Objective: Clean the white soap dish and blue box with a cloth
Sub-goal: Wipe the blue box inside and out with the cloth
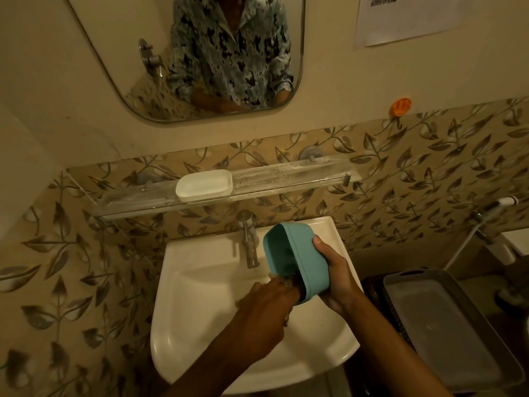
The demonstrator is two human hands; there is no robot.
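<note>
Blue box (303, 253) is held tilted on its side over the white sink (183, 305), its mouth turned toward the tap (248, 242). The right hand (336, 279) holds it, fingers clamped round its base. The left hand (266, 308) reaches into the box's lower end; its fingers are blurred and their grip cannot be told. The white soap dish (203, 185) sits on the glass shelf (286, 179) above.
</note>
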